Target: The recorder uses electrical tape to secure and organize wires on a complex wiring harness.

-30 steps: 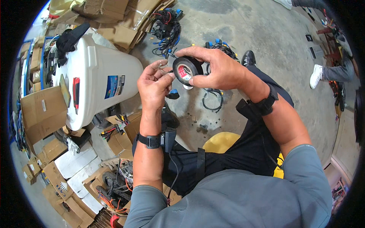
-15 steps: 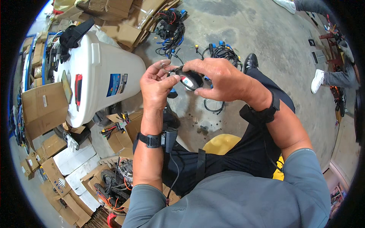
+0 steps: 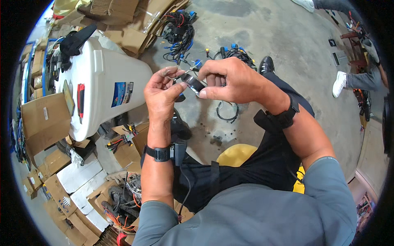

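In front of me my right hand [image 3: 232,80] grips a black roll of electrical tape [image 3: 192,82] between thumb and curled fingers. The roll is tilted and its side faces me. Close on its left, my left hand [image 3: 162,90] pinches a thin dark cable [image 3: 188,70] between thumb and forefinger, its other fingers loosely bent. The left thumb tip is right at the roll; whether it touches the tape I cannot tell. Part of the cable is hidden behind the fingers.
A large white plastic tub [image 3: 104,82] lies at the left, with a red-and-black tool [image 3: 81,102] on it. Cable bundles [image 3: 178,37] and a coiled cable [image 3: 227,111] are on the concrete floor. Cardboard boxes [image 3: 45,112] fill the left. Another person's shoe [image 3: 339,84] shows at right.
The tape roll has turned, so its label no longer faces me. Both hands have shifted slightly to the left, and the right fingers are more curled.
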`<state>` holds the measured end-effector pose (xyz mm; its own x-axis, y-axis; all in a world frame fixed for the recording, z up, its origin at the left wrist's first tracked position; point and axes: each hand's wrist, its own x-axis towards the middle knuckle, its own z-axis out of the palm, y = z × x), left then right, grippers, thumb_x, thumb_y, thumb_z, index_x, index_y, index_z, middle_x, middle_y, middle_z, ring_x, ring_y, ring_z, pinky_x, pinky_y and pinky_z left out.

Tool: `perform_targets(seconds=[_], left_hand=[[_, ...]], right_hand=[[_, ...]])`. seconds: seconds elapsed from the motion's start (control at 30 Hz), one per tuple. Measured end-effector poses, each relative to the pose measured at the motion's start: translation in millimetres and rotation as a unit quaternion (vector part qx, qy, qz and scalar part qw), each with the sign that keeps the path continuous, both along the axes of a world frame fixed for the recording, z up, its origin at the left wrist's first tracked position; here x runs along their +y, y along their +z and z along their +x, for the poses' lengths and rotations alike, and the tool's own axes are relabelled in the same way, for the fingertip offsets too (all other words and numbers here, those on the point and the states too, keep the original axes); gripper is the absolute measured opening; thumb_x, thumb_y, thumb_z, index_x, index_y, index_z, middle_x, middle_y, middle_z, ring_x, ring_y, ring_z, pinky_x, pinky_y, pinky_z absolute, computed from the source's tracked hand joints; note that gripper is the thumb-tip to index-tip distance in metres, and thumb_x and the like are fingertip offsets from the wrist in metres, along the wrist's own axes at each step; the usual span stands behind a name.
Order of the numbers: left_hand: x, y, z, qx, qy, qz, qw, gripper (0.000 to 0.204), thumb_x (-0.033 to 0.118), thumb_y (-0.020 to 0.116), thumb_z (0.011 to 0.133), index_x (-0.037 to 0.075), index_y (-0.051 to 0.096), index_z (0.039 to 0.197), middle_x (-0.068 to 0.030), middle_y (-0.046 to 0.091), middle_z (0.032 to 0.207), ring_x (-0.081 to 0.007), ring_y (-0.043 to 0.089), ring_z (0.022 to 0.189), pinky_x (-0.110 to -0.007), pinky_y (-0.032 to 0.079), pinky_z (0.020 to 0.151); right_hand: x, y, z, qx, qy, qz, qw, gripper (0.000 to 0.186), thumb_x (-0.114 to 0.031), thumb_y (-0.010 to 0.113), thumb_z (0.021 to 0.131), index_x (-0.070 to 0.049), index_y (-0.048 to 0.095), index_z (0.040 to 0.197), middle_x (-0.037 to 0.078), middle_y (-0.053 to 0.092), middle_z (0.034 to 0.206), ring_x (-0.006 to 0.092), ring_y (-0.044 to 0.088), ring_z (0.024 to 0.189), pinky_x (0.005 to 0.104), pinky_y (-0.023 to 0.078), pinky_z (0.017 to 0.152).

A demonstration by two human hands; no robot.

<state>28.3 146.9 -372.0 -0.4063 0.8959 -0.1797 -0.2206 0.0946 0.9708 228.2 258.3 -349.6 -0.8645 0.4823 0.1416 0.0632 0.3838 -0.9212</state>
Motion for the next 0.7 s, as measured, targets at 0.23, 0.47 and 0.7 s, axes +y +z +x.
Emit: perform_targets(seconds=[0.23,0.47,0.7], left_hand=[[-7,0,-4,-0.051,-0.004,0.009,0.999,0.046,-0.01,0.069,0.071,-0.003,0.059,0.115,-0.0159,0.067,0.108,-0.011,0.063,0.079,-0.022,0.052,0.066],[-12,-8,-11,-0.113,-0.001,0.044,0.993,0.046,-0.011,0.072,0.07,-0.004,0.06,0.113,-0.0159,0.067,0.105,-0.0185,0.066,0.095,-0.03,0.054,0.082],[-2,-5,-7,-0.109,-0.004,0.04,0.993,0.046,-0.013,0.07,0.07,-0.006,0.058,0.114,-0.0155,0.066,0.106,-0.022,0.065,0.101,-0.034,0.055,0.086]], right_hand=[[-10,63,0,0.327,0.287,-0.325,0.84,0.031,-0.025,0.064,0.089,0.0,0.06,0.071,0.008,0.059,0.061,0.017,0.055,0.053,0.0426,0.052,0.065],[-19,118,7,0.356,0.546,-0.444,0.616,0.037,-0.017,0.057,0.093,0.001,0.053,0.061,0.013,0.051,0.06,0.0226,0.047,0.043,0.0653,0.051,0.085],[-32,137,-3,0.442,0.457,-0.375,0.674,0.033,-0.02,0.06,0.094,0.002,0.064,0.07,0.006,0.052,0.054,0.0139,0.045,0.041,0.0507,0.052,0.091]])
